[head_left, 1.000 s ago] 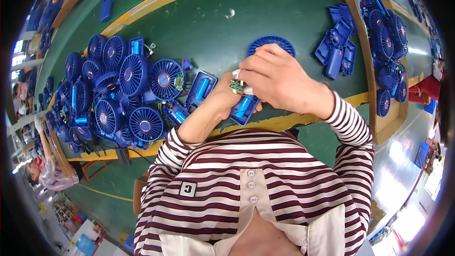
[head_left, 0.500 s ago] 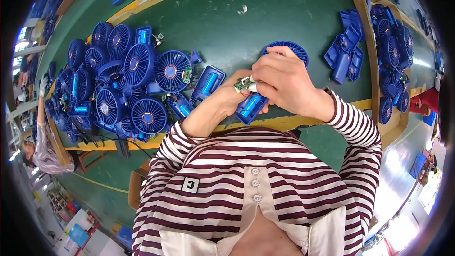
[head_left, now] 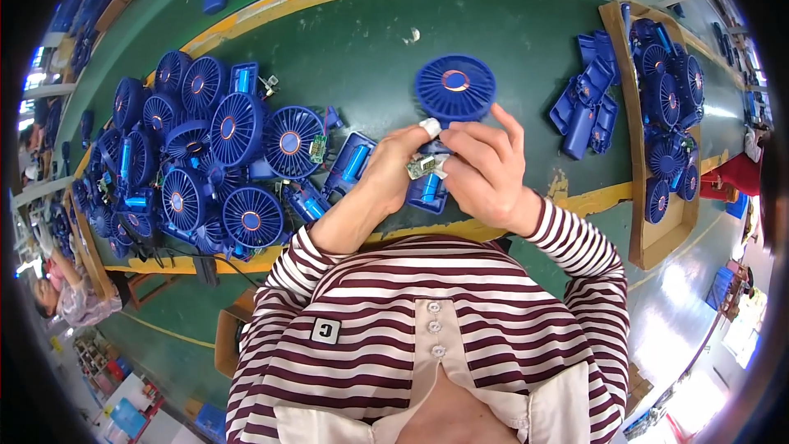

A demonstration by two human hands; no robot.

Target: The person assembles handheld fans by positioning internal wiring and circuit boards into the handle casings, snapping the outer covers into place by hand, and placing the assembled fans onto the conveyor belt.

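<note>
Between my hands is a blue handheld fan (head_left: 454,89), its round grille pointing away from me. Its handle lies open toward my body and shows a light-blue battery (head_left: 430,187). A small green circuit board (head_left: 422,167) sticks out above the handle, between the two hands. My left hand (head_left: 392,166) is closed around the fan's neck and handle from the left, with a white-covered thumb tip near the grille. My right hand (head_left: 486,166) grips from the right, fingers bent over the neck, and a white-covered fingertip touches the board's edge.
A large pile of blue fans (head_left: 234,127) with open handles covers the left of the green table (head_left: 353,41). Several blue handle covers (head_left: 585,99) lie to the right, beside a cardboard box (head_left: 633,140) of more fans. Another person (head_left: 74,296) sits far left.
The fan has turned and its grille now shows fully in front of my hands. My right hand has come lower and left; my left thumb has moved up to the neck.
</note>
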